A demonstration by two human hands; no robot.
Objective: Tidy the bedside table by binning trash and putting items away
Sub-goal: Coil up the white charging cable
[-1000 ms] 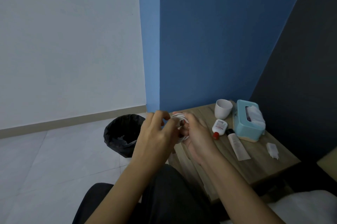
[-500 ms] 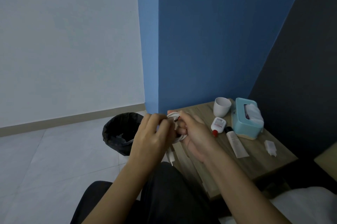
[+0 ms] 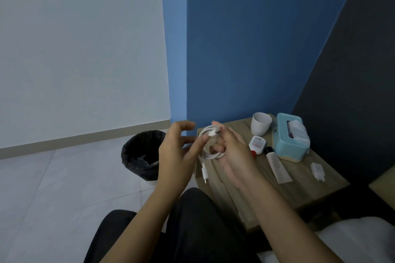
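White cable (image 3: pixel 210 145) coiled in right hand (image 3: pixel 233 155); cup (image 3: pixel 260 123), tissue box (image 3: pixel 290 136) near.

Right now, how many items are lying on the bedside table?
5: white cup at the back, tissue box beside it, small bottle, tube, and charger plug nearest the bed. Hands may hide more.

head-worn view, looking down, close over hands (image 3: pixel 205 151)

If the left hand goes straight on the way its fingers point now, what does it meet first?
The left hand points right, toward the coiled white cable in the right hand. It would probably meet the cable first; depth is unclear.
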